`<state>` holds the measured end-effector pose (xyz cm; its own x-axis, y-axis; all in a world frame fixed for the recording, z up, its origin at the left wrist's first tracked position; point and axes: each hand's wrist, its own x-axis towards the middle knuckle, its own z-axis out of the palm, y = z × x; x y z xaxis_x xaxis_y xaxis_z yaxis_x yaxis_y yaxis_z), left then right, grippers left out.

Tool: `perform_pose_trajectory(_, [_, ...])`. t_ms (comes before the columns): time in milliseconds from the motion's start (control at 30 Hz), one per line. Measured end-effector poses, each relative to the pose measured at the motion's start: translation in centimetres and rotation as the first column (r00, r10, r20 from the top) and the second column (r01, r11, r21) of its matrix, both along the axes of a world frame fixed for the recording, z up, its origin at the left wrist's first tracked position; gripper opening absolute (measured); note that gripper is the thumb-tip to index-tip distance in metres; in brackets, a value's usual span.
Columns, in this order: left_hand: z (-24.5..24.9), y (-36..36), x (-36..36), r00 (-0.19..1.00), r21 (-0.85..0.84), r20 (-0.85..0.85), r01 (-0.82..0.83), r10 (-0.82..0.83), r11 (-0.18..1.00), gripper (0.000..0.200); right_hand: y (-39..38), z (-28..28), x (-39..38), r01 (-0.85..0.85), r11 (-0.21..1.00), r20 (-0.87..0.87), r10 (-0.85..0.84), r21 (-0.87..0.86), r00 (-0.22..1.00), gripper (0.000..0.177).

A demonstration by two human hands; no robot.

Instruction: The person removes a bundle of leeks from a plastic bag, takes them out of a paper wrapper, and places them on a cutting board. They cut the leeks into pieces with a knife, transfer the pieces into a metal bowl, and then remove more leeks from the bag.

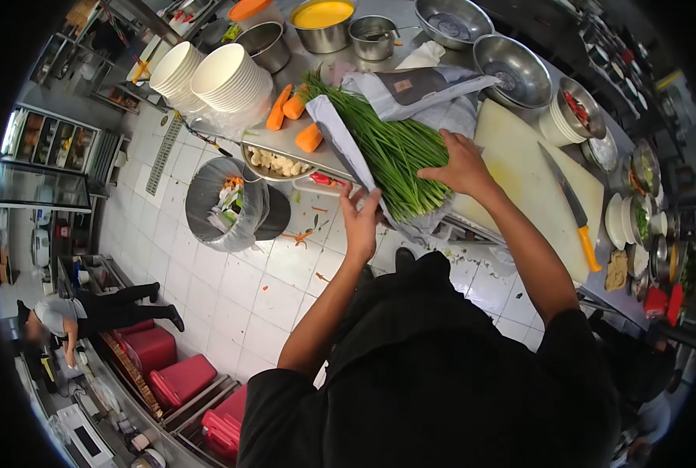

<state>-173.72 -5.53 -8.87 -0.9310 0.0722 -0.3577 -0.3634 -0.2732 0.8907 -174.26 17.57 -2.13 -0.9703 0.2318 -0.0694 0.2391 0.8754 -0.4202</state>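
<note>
A large bunch of long green chives (387,148) lies on the steel table, partly wrapped in grey printed paper (340,140). My left hand (361,217) is closed on the near left edge of this paper, beside the cut ends. Over the right side of the bunch rests my right hand (465,165), its thumb stretched across the stalks and its fingers apart. To its right is a pale cutting board (519,168). On the board lies a knife (570,195) with a yellow handle, apart from both hands.
Carrots (292,107) and stacked white tubs (231,82) sit left of the chives. Metal bowls (511,72) and a pot of yellow liquid (323,15) stand behind. A lined bin (207,183) is on the floor near a bowl of pale pieces (278,161). Another person (67,316) stands far left.
</note>
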Motion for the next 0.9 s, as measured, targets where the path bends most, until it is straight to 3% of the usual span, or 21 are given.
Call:
perform_pose_trajectory(67, [0.5,0.7,0.3,0.990,0.116,0.135,0.015,-0.031,0.993,0.070,-0.2,0.0,-0.5,-0.010,1.000,0.063,0.009,0.019,0.998,0.112])
perform_pose_trajectory(200, [-0.4,0.1,-1.1,0.943,0.136,0.331,-0.007,-0.039,0.991,0.052,0.2,-0.7,-2.0,-0.042,0.998,0.207,0.031,0.050,0.978,0.120])
perform_pose_trajectory(233, [-0.6,-0.3,-1.4,0.940,0.189,0.329,0.026,-0.089,0.982,0.040,0.3,-0.9,-2.3,-0.037,0.998,0.221,0.027,0.042,0.975,0.118])
perform_pose_trajectory(333, [1.3,0.0,-1.2,0.909,0.325,0.332,0.142,-0.253,0.935,0.034,0.6,-1.7,-3.2,-0.023,1.000,0.273,0.027,-0.019,0.962,0.107])
perform_pose_trajectory(433, [0.6,1.0,-1.2,0.908,0.260,0.308,0.206,-0.284,0.943,0.043,1.4,-2.3,-4.2,-0.014,0.995,0.317,0.043,-0.095,0.947,0.092])
perform_pose_trajectory(533, [1.3,2.3,-1.1,0.926,0.150,0.331,0.137,-0.181,0.979,0.042,0.9,-1.6,-4.2,0.000,1.000,0.330,0.007,-0.020,0.944,0.083])
perform_pose_trajectory(600, [0.8,3.0,-1.3,0.927,0.168,0.315,0.155,-0.202,0.974,0.040,-0.8,-0.1,-3.8,0.001,0.994,0.306,-0.036,0.113,0.951,0.081])
perform_pose_trajectory(700, [-0.1,3.8,-1.6,0.929,0.236,0.315,0.123,-0.196,0.964,0.036,-0.9,-0.6,-3.9,-0.022,0.993,0.324,-0.016,0.115,0.946,0.081])
perform_pose_trajectory(800, [-0.5,3.9,-1.8,0.925,0.244,0.320,0.129,-0.206,0.961,0.033,0.2,-1.1,-4.5,-0.007,0.998,0.411,0.035,-0.070,0.911,0.080])
perform_pose_trajectory(900, [-0.1,4.0,-1.6,0.924,0.301,0.312,0.124,-0.221,0.946,0.032,0.5,-0.8,-4.6,-0.018,0.993,0.385,0.061,-0.116,0.921,0.079])
